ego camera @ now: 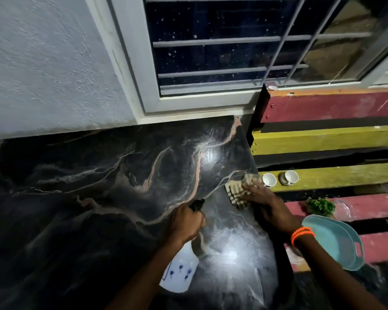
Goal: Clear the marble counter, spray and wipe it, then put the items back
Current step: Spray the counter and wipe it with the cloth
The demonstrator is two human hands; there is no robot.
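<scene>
The black marble counter (103, 175) with pale veins fills the middle of the head view. My left hand (184, 222) grips the black trigger head of a white spray bottle (180, 271) held over the counter's near right part, where the stone looks wet and shiny. My right hand (267, 204) presses a checked beige cloth (235, 191) flat at the counter's right edge. An orange band circles my right wrist.
Right of the counter runs a slatted bench painted red and yellow (323, 139). On it stand two white cups (269, 180) (289, 177), a small green plant (320, 205) and a teal tray (336, 240). A barred window (222, 54) and a white wall lie behind.
</scene>
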